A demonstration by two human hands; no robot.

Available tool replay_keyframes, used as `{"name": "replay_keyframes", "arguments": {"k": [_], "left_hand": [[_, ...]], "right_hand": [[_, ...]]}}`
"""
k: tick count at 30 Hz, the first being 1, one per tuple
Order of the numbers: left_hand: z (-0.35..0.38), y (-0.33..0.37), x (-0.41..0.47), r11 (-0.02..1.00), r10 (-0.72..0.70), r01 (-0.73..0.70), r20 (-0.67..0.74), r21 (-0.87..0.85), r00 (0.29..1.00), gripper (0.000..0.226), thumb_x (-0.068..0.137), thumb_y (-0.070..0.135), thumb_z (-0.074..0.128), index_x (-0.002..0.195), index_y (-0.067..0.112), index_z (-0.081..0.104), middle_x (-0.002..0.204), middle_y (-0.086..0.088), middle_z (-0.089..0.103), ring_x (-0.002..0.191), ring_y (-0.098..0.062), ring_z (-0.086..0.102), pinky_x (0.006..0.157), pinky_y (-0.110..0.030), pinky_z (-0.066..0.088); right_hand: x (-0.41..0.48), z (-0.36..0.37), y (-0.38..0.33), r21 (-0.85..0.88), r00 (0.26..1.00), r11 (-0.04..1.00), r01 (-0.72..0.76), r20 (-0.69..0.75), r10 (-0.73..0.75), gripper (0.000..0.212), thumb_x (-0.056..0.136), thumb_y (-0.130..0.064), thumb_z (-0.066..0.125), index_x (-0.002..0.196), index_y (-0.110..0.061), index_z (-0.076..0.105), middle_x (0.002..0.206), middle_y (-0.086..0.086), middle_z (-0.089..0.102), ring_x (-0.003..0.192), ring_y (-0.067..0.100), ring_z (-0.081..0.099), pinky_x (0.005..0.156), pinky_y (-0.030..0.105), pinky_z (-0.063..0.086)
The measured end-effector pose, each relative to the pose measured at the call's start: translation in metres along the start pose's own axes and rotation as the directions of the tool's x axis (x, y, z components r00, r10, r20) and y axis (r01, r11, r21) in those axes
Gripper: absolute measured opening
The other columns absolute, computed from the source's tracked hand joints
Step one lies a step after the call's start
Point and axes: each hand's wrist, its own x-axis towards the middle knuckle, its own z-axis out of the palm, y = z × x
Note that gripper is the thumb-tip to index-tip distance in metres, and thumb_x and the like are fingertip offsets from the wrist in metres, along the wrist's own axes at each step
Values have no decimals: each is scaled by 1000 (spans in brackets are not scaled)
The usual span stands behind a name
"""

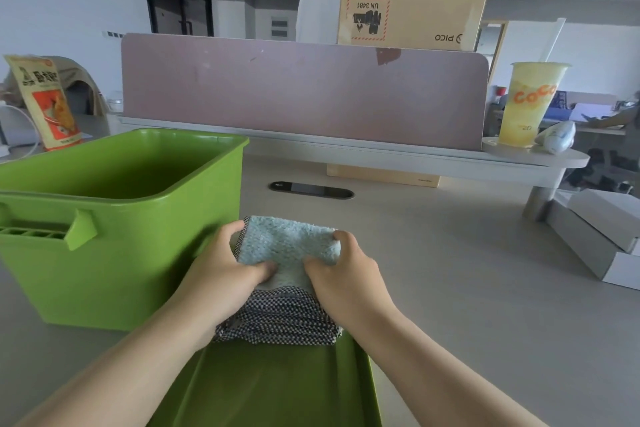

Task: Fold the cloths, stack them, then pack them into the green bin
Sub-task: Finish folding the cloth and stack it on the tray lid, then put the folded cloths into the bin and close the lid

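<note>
**Transfer of Cloth Stack to Bin: Hazards at the Grip Stage**

**Position.** The cloth stack (282, 288) sits just right of the green bin (104, 253), at the near right corner of the bin. It consists of a pale blue terry cloth (287, 243) on top of a folded black-and-white checked cloth (280, 319). The near edge of the stack overlaps a flat green lid (263, 388) that extends from the bin's near side toward the person. Whether the stack is lifted or rests on the worktop (450, 270) cannot be determined. The bin interior appears empty.

**Hands.** The left hand (221, 270) grips the side of the stack nearest the bin; the right hand (346, 270) grips the side away from the bin. Both have fingers curled round the edges and thumbs pressed on the blue cloth.

**Stage.** Folding and stacking appear complete. Packing is not yet done.

**Hazards.**
- Layer slip: the thumbs bear on the blue cloth only. If the fingers do not support the checked cloth from below, that layer is likely to sag or drop.
- Rim contact: the bin wall is tall. A low lift path would likely catch the stack on the rim and open the folds.
- Unequal grip: more pressure from one hand would tilt the stack and skew the layers.
- Lid drag: the checked cloth may pull the lid along.
</note>
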Motion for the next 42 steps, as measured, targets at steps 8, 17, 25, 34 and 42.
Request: {"name": "replay_keyframes", "arguments": {"k": [8,17,25,34,42], "left_hand": [[-10,1,9,879,-185,240,171,-412,968,60,62,5,81,118,10,60,93,-14,74,80,-33,71,71,-40,55],[-11,19,-7,815,69,31,148,-579,987,52,51,6,76,103,8,70,92,-12,76,80,-29,73,73,-40,55],[-11,12,-5,784,359,-280,37,-554,933,95,37,45,91,124,48,51,127,1,62,115,-14,60,98,-35,45],[-14,19,-22,828,551,-540,43,-151,833,71,67,28,73,126,50,41,125,18,52,111,3,55,89,-12,43],[-117,81,-48,642,767,-724,-179,252,617,27,86,28,59,106,46,53,108,24,58,97,2,57,79,-21,45]], "right_hand": [[3,-3,-3,312,1000,950,-15,-13,20,54,80,-15,59,130,-26,44,104,-3,64,88,14,66,71,29,56],[16,-39,-7,661,931,731,-170,350,-100,34,81,-3,62,115,-3,63,110,15,72,99,32,70,85,43,57],[17,-41,6,638,859,770,7,390,-331,52,76,-9,66,126,-10,53,125,15,64,113,32,63,96,42,52],[11,-43,5,623,909,781,55,293,-298,31,74,-10,70,105,-13,68,109,12,72,101,30,69,85,39,58],[-20,-55,-50,623,932,752,213,102,-349,40,66,-13,74,105,-12,66,99,6,76,88,27,73,69,39,61]]}}
